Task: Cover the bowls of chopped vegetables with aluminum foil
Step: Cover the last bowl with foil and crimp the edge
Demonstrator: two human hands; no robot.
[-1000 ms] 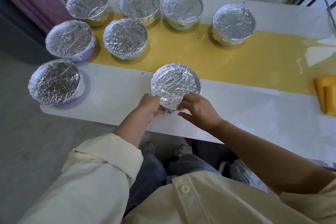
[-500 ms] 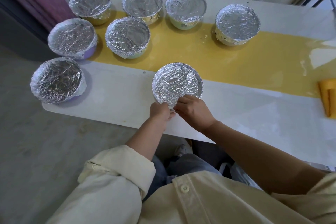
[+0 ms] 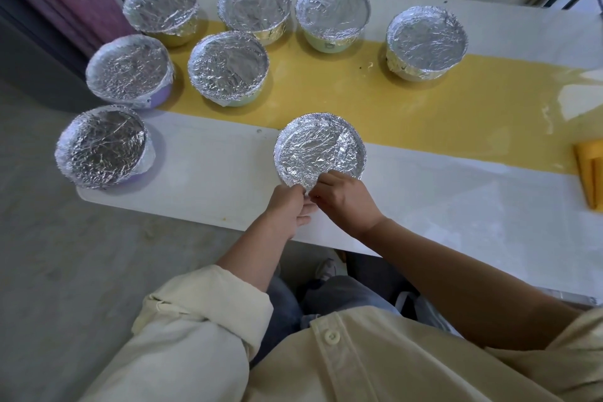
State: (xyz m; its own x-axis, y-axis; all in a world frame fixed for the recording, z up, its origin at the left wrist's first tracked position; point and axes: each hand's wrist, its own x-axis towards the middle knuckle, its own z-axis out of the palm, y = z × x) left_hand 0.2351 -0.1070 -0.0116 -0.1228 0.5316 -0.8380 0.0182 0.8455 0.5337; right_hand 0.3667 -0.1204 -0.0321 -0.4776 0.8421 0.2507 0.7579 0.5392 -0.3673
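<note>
the foil [image 3: 318,148] on the near bowl is pinched at its edge by both hands, left hand [image 3: 288,207] and right hand [image 3: 344,201], on the counter [image 3: 456,206].

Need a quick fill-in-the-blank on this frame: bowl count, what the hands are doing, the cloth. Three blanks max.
1. The table holds ___ covered bowls.
2. The left hand and the right hand both pinch the ___ at the near rim of the nearest bowl.
3. The folded cloth at the table's right edge is ___.

Missing words: eight; foil; yellow.
</note>
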